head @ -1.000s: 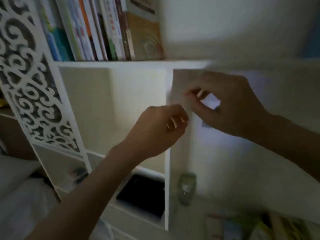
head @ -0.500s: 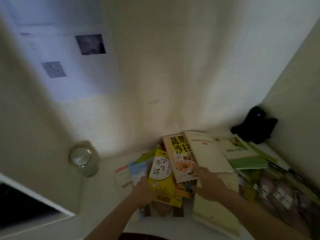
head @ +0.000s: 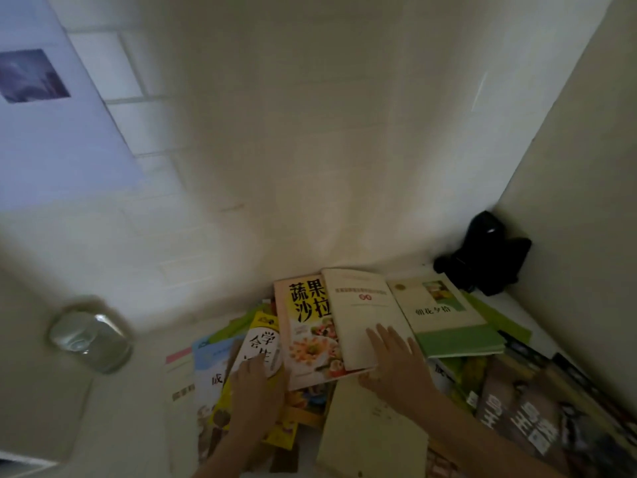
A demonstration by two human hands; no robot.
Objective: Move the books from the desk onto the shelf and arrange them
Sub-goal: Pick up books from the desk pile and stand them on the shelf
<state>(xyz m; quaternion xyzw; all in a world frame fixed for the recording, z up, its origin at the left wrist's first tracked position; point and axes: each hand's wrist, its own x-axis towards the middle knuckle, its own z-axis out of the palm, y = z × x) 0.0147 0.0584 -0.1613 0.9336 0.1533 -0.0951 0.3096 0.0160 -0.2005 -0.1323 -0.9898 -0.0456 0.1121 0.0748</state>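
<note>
The books lie in a loose, overlapping heap on the tabletop (head: 103, 401), pushed into the corner where two walls meet, none of them yet on the shelf, which is out of view. The right hand (head: 396, 363) rests flat with straight fingers on the cream book (head: 365, 315), its grip open, probably to steady or slide that top volume free of the pile. The left hand (head: 256, 391) lies on the yellow book (head: 262, 343) with fingers bent over its cover; whether the thumb is under the edge I cannot tell.

Between them the salad cookbook (head: 306, 326) reads 蔬果沙拉 in large characters. The yellow cover shows 学会生, the rest hidden by the hand. The green-banded book (head: 444, 315) reads 朝花夕拾. The cream cover's small red line is too blurred to read.

A glass jar (head: 89, 339) stands well apart to the left, and a dark object (head: 482, 253) sits in the corner.
</note>
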